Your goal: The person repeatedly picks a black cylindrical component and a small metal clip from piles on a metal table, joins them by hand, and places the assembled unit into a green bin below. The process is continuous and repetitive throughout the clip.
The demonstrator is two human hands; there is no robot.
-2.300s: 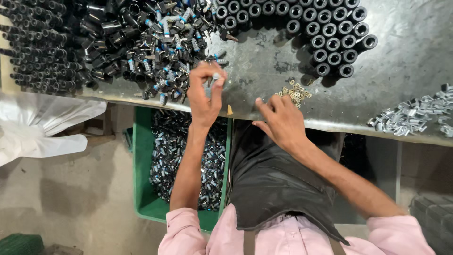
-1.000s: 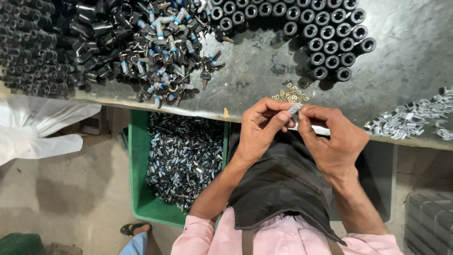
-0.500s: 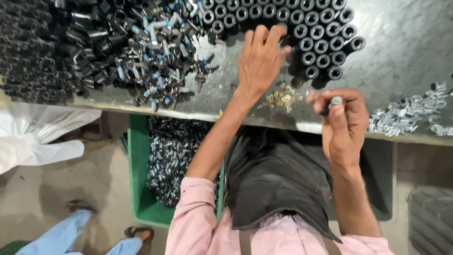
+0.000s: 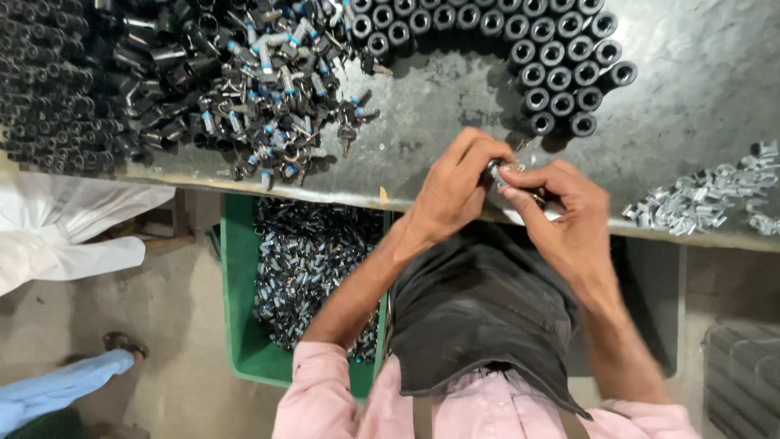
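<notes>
My left hand [image 4: 455, 189] and my right hand [image 4: 565, 219] meet at the near edge of the grey metal table [image 4: 699, 97]. Both pinch one small metal part [image 4: 497, 172] between their fingertips. Just beyond the hands, black cylindrical sleeves [image 4: 561, 73] stand upright in packed rows. A heap of small parts with blue bands [image 4: 276, 89] lies to the left of the hands. A pile of small silver clips [image 4: 707, 203] lies to the right, near the table edge.
Stacked black tubes [image 4: 49, 89] fill the table's far left. Below the table edge, a green crate [image 4: 236, 268] holds many shiny parts. A white plastic bag [image 4: 65, 228] hangs at left. Another person's blue-clad leg and sandal [image 4: 73, 382] show on the floor.
My left hand has come back from the black sleeves to the table edge. It has joined my right hand, and both now hold the small part together.
</notes>
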